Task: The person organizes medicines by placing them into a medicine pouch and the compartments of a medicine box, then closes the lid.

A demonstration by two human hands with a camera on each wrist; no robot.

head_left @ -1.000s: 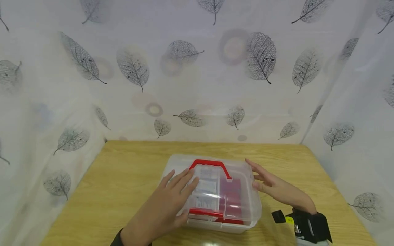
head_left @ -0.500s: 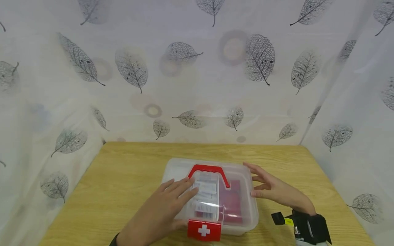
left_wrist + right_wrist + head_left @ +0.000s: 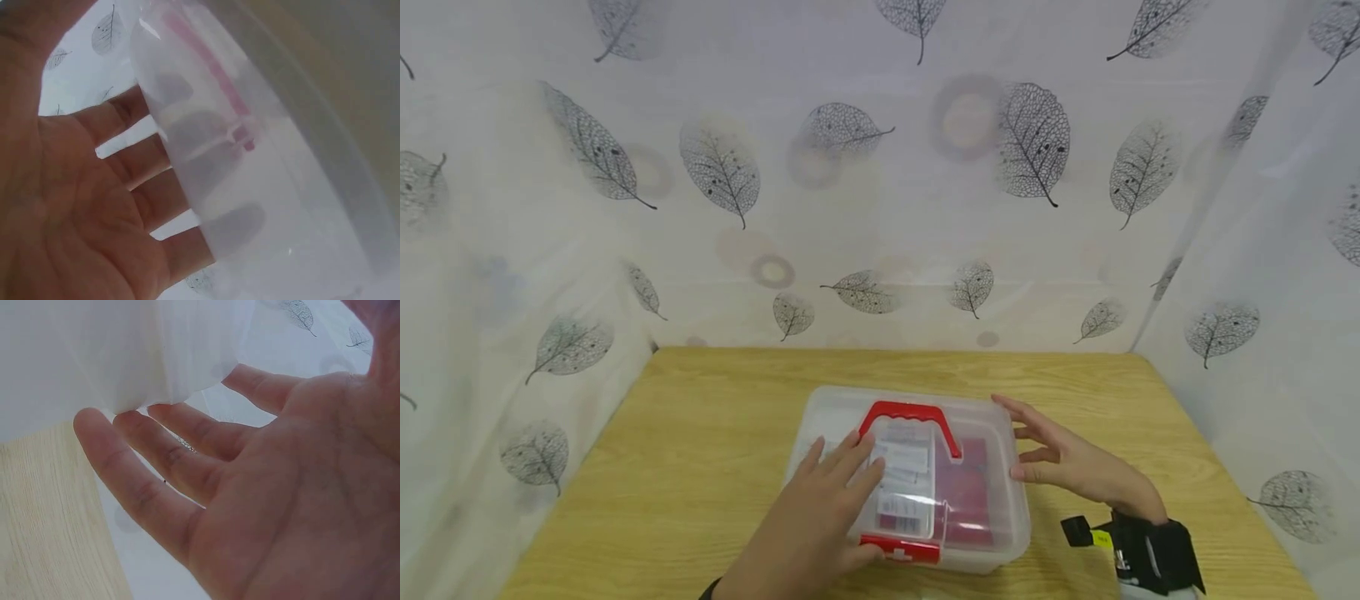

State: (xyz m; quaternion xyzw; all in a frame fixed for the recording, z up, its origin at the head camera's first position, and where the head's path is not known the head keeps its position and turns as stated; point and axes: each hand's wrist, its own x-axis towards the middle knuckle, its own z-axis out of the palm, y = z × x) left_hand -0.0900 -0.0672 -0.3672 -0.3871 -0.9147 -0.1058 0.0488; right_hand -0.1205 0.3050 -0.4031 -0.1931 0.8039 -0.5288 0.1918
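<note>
A translucent plastic first-aid box [image 3: 1011, 508] lies on the table, its lid down over the body. Spread over the left part of the lid, my left hand [image 3: 812, 521] has nearly straight fingers, and its thumb lies at the red front latch [image 3: 917, 550] with a white cross. In the left wrist view, the fingertips show blurred through the clear plastic. My right hand [image 3: 1082, 467] touches the box's right side with extended, slightly bent fingertips [image 3: 90, 419]. The red carry handle [image 3: 910, 410] lies flat on the lid. White packets [image 3: 902, 458] and a dark pink item [image 3: 966, 500] show inside.
The wood-grain table [image 3: 700, 433] extends around the box on every side. Pale curtains [image 3: 880, 200] with a leaf print stand behind it and at both sides. A black wrist device [image 3: 1153, 550] is strapped on the right forearm.
The latch came out with its cross facing up half a second ago and has since swung down against the front. The left thumb moved right onto it. The right hand stays by the side.
</note>
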